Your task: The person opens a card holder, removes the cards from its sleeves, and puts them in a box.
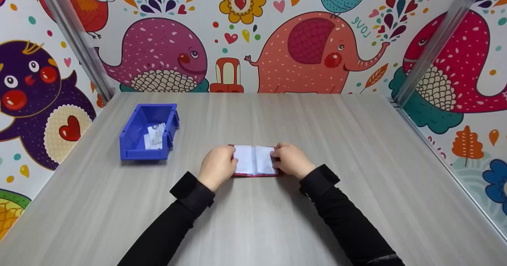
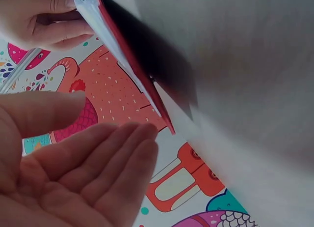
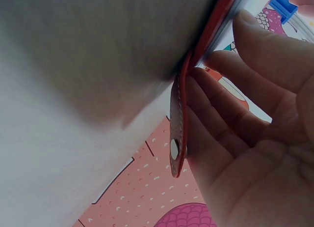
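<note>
A small red card holder (image 1: 243,159) lies spread flat, its clear and white sleeves facing up, in the middle of the head view. My right hand (image 1: 294,161) pinches its right edge, thumb on the sleeves and fingers behind the cover. The right wrist view shows a red strap (image 3: 179,121) with a metal snap sticking out beside those fingers. My left hand (image 1: 217,167) is at the left edge; in the left wrist view its fingers (image 2: 110,158) are extended and the thumb stands apart, with nothing gripped between them. Whether its fingertips touch the cover, I cannot tell.
A blue plastic bin (image 1: 144,154) stands at the left on the pale wood-grain table (image 1: 253,226), with several white cards or packets (image 1: 155,136) inside. Walls printed with cartoon animals (image 1: 309,56) enclose the back and sides, with metal posts (image 1: 75,40) at the corners.
</note>
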